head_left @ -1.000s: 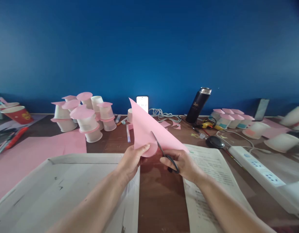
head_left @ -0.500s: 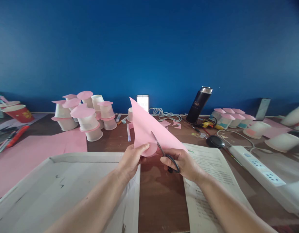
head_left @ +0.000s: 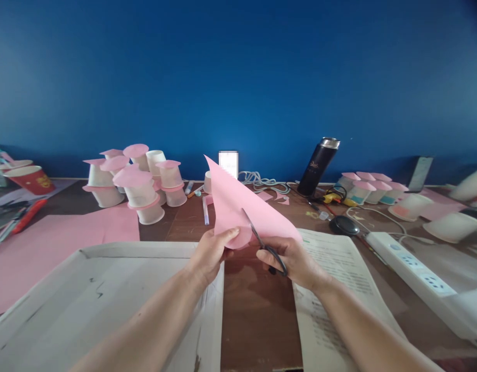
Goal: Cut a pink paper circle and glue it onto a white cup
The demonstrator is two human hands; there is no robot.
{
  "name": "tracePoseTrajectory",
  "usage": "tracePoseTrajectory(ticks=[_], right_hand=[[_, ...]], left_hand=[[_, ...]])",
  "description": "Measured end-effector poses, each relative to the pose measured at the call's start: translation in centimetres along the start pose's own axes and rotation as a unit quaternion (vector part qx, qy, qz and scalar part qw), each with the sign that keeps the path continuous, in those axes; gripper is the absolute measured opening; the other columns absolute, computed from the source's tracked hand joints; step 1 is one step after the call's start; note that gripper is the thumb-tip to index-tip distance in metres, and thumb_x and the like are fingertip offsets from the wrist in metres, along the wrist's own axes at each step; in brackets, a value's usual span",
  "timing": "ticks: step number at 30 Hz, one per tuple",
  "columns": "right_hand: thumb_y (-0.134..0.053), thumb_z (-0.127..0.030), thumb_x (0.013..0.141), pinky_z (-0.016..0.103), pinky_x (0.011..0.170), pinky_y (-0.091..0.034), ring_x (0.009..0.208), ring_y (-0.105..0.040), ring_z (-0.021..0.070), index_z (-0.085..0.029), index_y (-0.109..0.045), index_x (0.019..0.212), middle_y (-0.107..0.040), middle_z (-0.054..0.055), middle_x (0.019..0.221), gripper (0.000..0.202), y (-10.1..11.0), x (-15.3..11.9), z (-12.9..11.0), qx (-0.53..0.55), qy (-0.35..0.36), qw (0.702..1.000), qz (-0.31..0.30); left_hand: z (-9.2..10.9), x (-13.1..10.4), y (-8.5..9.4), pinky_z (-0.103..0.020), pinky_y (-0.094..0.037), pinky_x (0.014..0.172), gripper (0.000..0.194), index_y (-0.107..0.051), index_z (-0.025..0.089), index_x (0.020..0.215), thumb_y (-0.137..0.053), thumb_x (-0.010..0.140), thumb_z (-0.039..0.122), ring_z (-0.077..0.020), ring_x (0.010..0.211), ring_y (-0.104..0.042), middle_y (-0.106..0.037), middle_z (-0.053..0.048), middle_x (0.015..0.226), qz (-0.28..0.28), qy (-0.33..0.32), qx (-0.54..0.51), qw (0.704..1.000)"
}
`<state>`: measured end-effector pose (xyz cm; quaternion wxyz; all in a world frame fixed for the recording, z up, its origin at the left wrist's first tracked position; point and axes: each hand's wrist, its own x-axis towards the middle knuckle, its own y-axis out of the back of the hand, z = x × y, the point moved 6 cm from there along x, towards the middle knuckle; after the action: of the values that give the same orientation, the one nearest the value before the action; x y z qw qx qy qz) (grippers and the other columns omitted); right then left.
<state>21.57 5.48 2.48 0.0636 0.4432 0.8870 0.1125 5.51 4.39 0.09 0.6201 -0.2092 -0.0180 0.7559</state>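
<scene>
Left hand [head_left: 208, 254] pinches the pink paper [head_left: 232, 201] above the desk [head_left: 257, 320]; right hand [head_left: 294, 257] grips the black-handled scissors [head_left: 255, 230], blades at the sheet. The cut appears partway: a rounded edge shows beside the left thumb, the remainder seemingly uncut. Pink pieces [head_left: 133, 176] already top cups [head_left: 140, 196] at left.

Scissors [head_left: 255, 232] between tray [head_left: 106, 289] at left and page [head_left: 350, 279] at right, cup stacks [head_left: 138, 195] behind tray, bottle [head_left: 316, 168] behind page.
</scene>
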Motion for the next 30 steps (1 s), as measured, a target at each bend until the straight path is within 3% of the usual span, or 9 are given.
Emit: tracePoseTrajectory(ticks=[6,14,22,30], right_hand=[[-0.063,-0.049,0.078,0.02,0.05,-0.039,0.057,-0.047,0.0087,-0.016,-0.064,0.083,-0.051,-0.002,0.063,0.034,0.16,-0.08,0.38,-0.012,-0.014,1.0,0.009],[-0.063,-0.052,0.077,0.02,0.049,-0.038,0.056,-0.044,0.0086,-0.016,-0.066,0.08,-0.048,-0.003,0.061,0.036,0.26,-0.04,0.5,-0.018,-0.016,1.0,0.014],[-0.06,-0.051,0.081,0.019,0.048,-0.038,0.053,-0.048,0.0085,-0.015,-0.067,0.082,-0.054,-0.002,0.059,0.036,0.03,-0.09,-0.21,-0.022,0.0,1.0,0.002],[-0.058,-0.051,0.082,0.018,0.039,-0.037,0.05,-0.057,0.01,-0.016,-0.06,0.11,-0.065,0.002,0.065,0.045,0.34,-0.8,0.1,0.001,-0.012,0.999,-0.035]], left_hand=[[-0.08,0.03,0.06,-0.021,-0.037,0.051,0.036,-0.069,0.01,0.088,-0.075,0.063,0.034,-0.0122,0.065,-0.055,-0.066,-0.008,0.08,-0.001,0.008,0.001,1.0],[0.09,0.03,0.0,-0.021,-0.037,0.049,0.035,-0.069,0.01,0.086,-0.075,0.061,0.034,-0.012,0.062,-0.055,-0.067,-0.007,0.078,0.002,0.005,-0.005,1.0],[0.15,0.15,0.2,-0.02,-0.036,0.047,0.034,-0.069,0.012,0.084,-0.076,0.061,0.035,-0.0098,0.059,-0.052,-0.065,-0.005,0.074,0.01,-0.015,0.001,1.0],[0.73,0.36,0.53,-0.022,-0.034,0.047,0.033,-0.067,0.01,0.078,-0.074,0.061,0.037,-0.0096,0.055,-0.05,-0.063,-0.005,0.069,0.02,-0.041,0.021,0.999]])
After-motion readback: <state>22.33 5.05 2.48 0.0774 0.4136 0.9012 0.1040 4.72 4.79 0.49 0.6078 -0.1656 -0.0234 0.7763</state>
